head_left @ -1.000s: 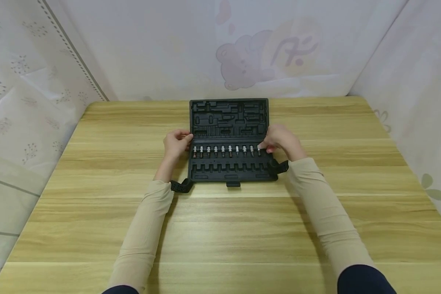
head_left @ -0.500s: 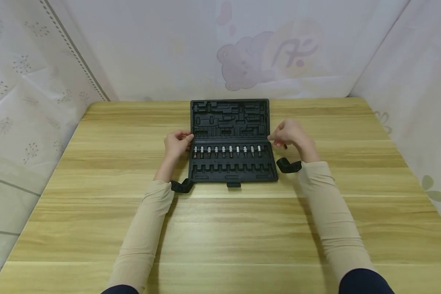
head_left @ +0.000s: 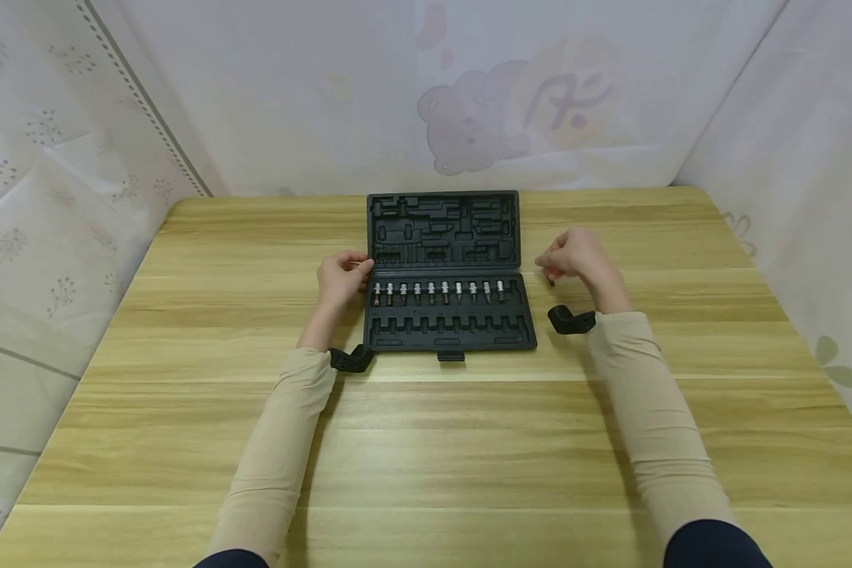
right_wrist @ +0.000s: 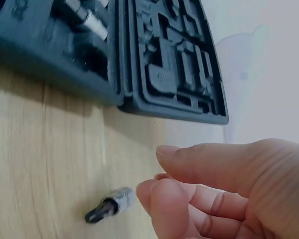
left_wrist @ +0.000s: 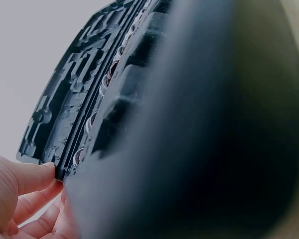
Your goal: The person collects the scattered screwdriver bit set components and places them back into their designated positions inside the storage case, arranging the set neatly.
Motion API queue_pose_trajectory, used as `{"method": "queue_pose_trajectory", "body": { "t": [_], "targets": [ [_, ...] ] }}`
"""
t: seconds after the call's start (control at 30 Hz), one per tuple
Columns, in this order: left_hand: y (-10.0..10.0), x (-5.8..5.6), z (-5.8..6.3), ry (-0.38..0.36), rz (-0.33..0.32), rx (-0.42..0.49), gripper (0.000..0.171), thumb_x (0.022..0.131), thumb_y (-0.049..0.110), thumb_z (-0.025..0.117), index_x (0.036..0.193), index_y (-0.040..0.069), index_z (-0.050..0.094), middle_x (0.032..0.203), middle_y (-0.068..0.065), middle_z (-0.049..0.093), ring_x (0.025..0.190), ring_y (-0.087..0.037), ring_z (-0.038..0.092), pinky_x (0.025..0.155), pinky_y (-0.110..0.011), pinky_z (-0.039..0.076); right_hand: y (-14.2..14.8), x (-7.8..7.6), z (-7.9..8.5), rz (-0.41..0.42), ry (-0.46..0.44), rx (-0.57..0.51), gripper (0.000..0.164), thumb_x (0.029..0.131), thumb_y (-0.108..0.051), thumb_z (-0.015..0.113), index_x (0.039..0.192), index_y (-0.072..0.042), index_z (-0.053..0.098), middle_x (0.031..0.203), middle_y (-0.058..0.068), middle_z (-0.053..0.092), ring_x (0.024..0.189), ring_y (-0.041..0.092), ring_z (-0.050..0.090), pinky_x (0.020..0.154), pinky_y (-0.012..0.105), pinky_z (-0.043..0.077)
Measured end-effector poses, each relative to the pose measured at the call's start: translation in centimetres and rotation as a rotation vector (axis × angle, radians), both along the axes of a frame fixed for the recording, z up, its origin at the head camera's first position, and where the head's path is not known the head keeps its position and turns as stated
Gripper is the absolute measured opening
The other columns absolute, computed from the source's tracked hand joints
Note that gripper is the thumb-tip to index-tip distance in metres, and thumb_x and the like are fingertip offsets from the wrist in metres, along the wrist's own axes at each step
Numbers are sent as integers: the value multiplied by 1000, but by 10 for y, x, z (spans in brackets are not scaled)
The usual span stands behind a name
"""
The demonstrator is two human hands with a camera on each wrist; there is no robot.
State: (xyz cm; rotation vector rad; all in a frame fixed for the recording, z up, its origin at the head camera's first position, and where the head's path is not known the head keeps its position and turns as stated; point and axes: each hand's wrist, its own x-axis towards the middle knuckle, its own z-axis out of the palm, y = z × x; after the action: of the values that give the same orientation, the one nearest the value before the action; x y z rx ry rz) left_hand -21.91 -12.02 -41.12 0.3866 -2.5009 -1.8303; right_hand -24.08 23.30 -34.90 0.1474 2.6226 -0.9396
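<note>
An unfolded black plastic tool case (head_left: 450,345) lies on the table. Silvery bit sockets (head_left: 445,293) fill a row of its slots; the slot at the row's right end holds none. At the case's left edge, by the hinge, my left hand (head_left: 341,280) pinches the rim between thumb and fingers, as the left wrist view also shows. To the right of the case, my right hand (head_left: 575,256) hovers with thumb and forefinger apart. Just beyond its fingertips in the right wrist view, a bit socket with a dark cross-shaped tip (right_wrist: 109,204) lies on the wood.
The wooden table (head_left: 426,457) stretches out on all sides of the case. Patterned cloth (head_left: 312,95) hangs behind it and along both sides. A black wrist mount (head_left: 571,320) juts from the right sleeve, another (head_left: 351,359) from the left one.
From the rightmost bit socket in the case, my right hand has moved right, off the case, to beside the loose bit socket. My left hand has stayed on the rim.
</note>
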Motion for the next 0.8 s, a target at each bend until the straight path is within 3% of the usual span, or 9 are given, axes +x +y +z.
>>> {"method": "queue_pose_trajectory", "body": {
  "t": [0.37,0.8],
  "targets": [
    [0,0,1,-6,0,0,19,89,12,65,102,-2,67,86,-15,65,55,-9,57,56,-21,51,8,5,-1,-6,55,68,23,88,-14,63,90,8,67,61,7,65,62,23,63,61,33,49],
    [0,1,2,-3,-6,-9,19,89,12,65,102,-2,67,85,-15,65,55,-8,56,55,-21,50,8,7,-5,-23,33,122,23,83,-16,69,76,6,68,59,9,64,60,22,59,71,40,47]
  ]
}}
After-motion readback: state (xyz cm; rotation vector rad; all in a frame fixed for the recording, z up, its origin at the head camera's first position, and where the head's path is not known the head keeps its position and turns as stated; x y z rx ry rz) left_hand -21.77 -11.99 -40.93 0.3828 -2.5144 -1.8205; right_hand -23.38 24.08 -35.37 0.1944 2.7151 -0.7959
